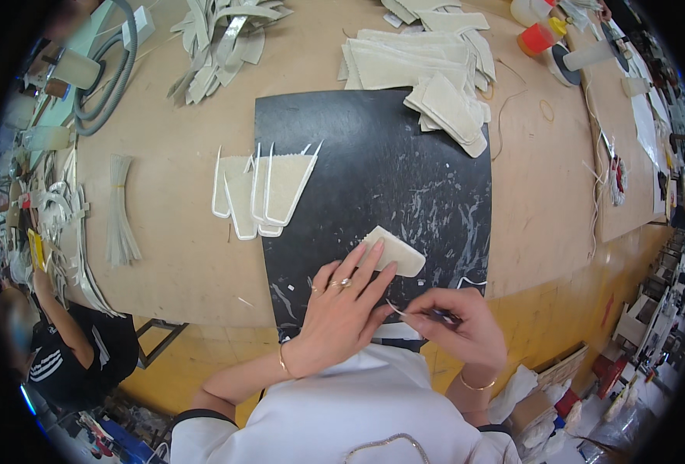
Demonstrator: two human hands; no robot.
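Observation:
A beige fabric piece [393,254] with a rounded end lies on the black mat [373,178]. My left hand [342,305] rests on it, fingers stretched and spread, fingertips pressing its near left part. Close to my left thumb, my right hand [458,325] is closed, pinching a thin white strip [395,308] between thumb and forefinger. Something dark shows inside my right hand, mostly hidden by the fingers. Farther left, several beige pieces with white-edged borders [288,189] overlap across the mat's left edge, their strip ends sticking out at the far side.
Stacked beige pieces [412,62] cover the mat's far right corner. Loose curved strips [223,46] lie far left, and a tied bundle of pale strips [120,209] lies left. A red bottle with a yellow cap [540,37] stands far right. Another person [68,340] works at the left.

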